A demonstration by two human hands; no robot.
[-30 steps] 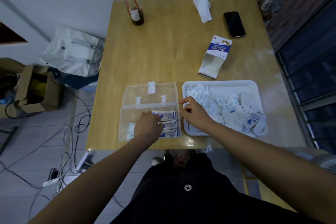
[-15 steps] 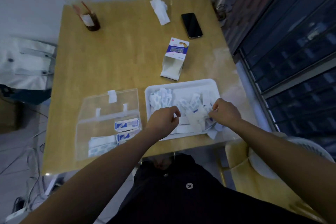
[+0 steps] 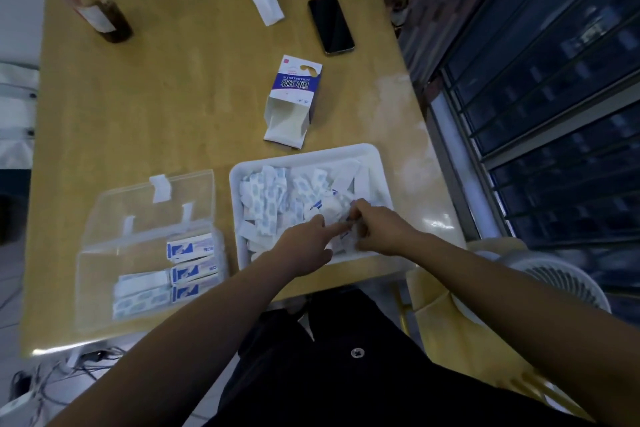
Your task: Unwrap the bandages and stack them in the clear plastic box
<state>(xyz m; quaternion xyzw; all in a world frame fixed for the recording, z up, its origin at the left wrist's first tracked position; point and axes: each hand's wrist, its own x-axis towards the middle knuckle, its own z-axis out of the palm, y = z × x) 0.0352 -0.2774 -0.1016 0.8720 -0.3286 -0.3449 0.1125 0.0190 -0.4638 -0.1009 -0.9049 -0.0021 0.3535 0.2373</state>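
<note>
Head view: at tray's [image 3: 304,154] near edge, right grip [image 3: 377,229] seemingly pinches a bandage [image 3: 348,218]; left grip [image 3: 304,243], released, forefinger touching it.

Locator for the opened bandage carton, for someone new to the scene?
On the wooden table, find the white tray near the front edge. Just beyond its far rim lies the bandage carton, on its side, open end toward the tray. It is the only cardboard box, white with a blue band.
</note>
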